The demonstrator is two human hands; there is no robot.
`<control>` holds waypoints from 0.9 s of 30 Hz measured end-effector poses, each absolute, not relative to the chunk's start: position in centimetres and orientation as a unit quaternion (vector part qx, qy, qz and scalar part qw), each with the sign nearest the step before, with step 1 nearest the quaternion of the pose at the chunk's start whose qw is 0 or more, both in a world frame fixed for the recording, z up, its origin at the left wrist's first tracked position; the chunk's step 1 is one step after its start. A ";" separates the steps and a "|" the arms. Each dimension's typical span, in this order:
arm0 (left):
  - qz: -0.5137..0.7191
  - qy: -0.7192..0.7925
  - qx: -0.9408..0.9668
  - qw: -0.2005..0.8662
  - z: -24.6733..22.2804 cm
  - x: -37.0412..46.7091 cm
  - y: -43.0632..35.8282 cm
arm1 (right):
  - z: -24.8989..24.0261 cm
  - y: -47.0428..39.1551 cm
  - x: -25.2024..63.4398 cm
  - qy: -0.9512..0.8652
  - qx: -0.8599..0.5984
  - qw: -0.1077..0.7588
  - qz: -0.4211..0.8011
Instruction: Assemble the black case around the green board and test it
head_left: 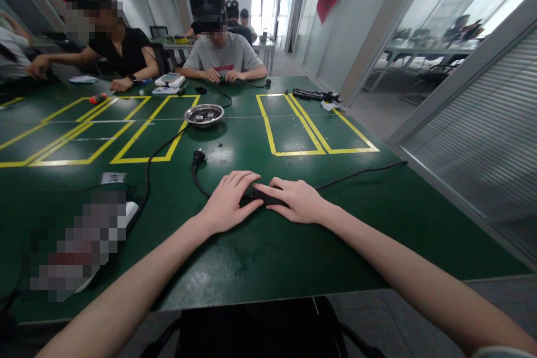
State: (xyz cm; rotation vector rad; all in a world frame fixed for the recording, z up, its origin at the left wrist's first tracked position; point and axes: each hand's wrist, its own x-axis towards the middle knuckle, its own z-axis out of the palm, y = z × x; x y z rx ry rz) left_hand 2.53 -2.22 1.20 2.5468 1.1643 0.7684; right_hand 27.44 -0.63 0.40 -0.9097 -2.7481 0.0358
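Near the middle of the green table, a black adapter-like block point(269, 196) lies between my two hands, with a black cable at either end. My right hand point(296, 200) has its fingers wrapped over the block's right part. At the block's left end my left hand point(231, 200) has its thumb and fingers closed round the cable end. A black plug point(198, 156) on a cable rests on the table beyond my left hand. The other cable point(361, 172) runs off to the right.
A metal bowl point(204, 116) with small metal parts stands beyond the plug. A blurred object point(84, 246) lies at the left. Yellow tape outlines and a black folded stand point(315, 95) are farther back. Two people sit across the table point(251, 268).
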 end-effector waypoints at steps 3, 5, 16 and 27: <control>0.291 0.389 0.872 0.064 1.4 2.1 -2.0 | 0.0 0.8 28.1 -0.889 -0.391 0.226 0.076; 0.295 0.377 0.877 0.052 1.3 1.8 -2.0 | 0.0 2.4 28.6 -0.829 -0.431 0.335 0.124; 0.282 0.353 0.887 0.093 0.4 1.1 -1.1 | 1.4 9.4 39.3 -0.631 -0.601 0.490 0.017; 0.294 0.346 0.882 0.124 0.0 1.0 -0.8 | -2.2 10.8 43.5 -0.629 -0.733 0.254 -0.046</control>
